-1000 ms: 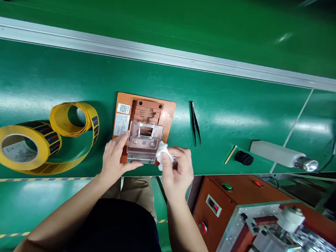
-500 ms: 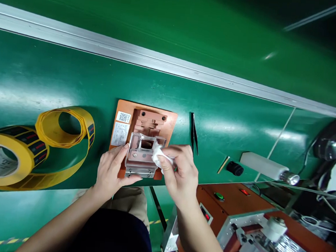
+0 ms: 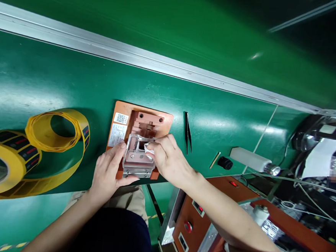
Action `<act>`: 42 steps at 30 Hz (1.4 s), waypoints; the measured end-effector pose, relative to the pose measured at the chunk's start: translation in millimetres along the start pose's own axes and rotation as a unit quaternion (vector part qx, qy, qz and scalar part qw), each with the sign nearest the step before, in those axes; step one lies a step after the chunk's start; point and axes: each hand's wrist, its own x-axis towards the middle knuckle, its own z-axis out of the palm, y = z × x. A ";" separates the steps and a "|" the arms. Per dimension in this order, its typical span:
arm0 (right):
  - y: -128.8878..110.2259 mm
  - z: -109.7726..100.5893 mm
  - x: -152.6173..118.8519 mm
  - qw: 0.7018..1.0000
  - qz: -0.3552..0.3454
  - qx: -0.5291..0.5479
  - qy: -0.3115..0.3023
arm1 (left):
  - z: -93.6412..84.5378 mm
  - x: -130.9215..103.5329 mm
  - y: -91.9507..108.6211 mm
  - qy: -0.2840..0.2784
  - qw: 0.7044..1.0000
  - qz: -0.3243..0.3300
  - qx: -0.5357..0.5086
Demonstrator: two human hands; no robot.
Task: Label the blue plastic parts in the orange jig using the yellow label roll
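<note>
A clear plastic cover (image 3: 128, 159) with an opening in its middle sits on the near half of a copper-coloured fixture (image 3: 158, 131), which has two labels on its left. My left hand (image 3: 107, 171) holds the cover's near left corner, fingers along the left side and thumb along the front edge. A crumpled white wipe (image 3: 149, 151) is pinched in my right hand (image 3: 168, 156), pressed to the cover by the right side of the opening. The curled fingers hide part of the wipe.
Yellow label rolls (image 3: 57, 129) lie left on the green bench. Right of the fixture are black tweezers (image 3: 188, 133), a thin stick (image 3: 215, 160), a black cap (image 3: 225, 163) and a white bottle (image 3: 249, 158). An orange machine (image 3: 203, 228) stands below the bench edge at right.
My right hand has moved left and inward with the wipe, from the cover's right edge to beside its opening. My left hand stays at the cover. The camera view has shifted slightly.
</note>
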 end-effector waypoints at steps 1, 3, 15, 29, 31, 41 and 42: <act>2.6 -0.7 -5.7 1.000 -0.005 0.021 0.006 | -0.2 0.6 0.0 -0.003 1.000 0.000 -0.001; 6.4 -4.6 -19.1 0.997 0.001 0.072 0.006 | -0.4 1.6 0.1 -0.007 1.000 0.001 -0.004; 2.4 -0.3 -46.2 0.952 0.201 0.170 0.155 | -6.5 4.8 2.4 -0.022 1.000 -0.016 0.005; -5.7 24.6 -47.4 0.864 0.282 0.351 0.223 | -10.7 6.2 2.5 -0.019 0.999 -0.020 0.038; -7.2 25.9 -45.9 0.856 0.280 0.364 0.237 | -10.5 4.8 1.4 -0.014 0.999 -0.024 0.040; -15.2 25.5 -41.4 0.822 0.274 0.412 0.282 | -11.5 -0.2 -0.7 -0.013 0.998 -0.042 0.052; -15.8 26.0 -39.9 0.822 0.270 0.415 0.283 | -11.8 -0.9 -1.0 -0.011 0.998 -0.045 0.049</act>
